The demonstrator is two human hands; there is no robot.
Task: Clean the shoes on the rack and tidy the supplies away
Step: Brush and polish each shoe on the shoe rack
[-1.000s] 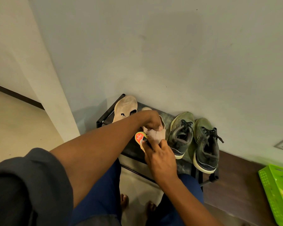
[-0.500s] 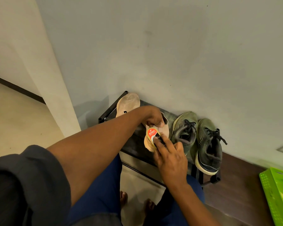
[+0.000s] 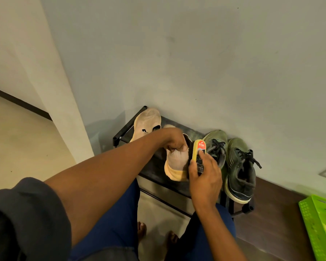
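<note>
On the black shoe rack [image 3: 154, 167] my left hand [image 3: 174, 141] grips a beige shoe [image 3: 176, 163] at its opening, heel end raised. My right hand [image 3: 205, 172] holds a yellow shoe-shine sponge [image 3: 199, 147] with a red label and presses it against the right side of that shoe. The second beige shoe [image 3: 147, 122] lies at the rack's far left. Two olive-green laced sneakers [image 3: 239, 166] stand to the right on the same shelf.
The rack stands against a grey wall, with a cream pillar [image 3: 51, 102] to its left. A bright green plastic basket [image 3: 322, 228] sits on the dark floor strip at the far right. My bare feet [image 3: 156, 232] are just in front of the rack.
The sponge has travelled from the beige shoe's left front across to its right side and turned upright. My left hand keeps its grip on the shoe.
</note>
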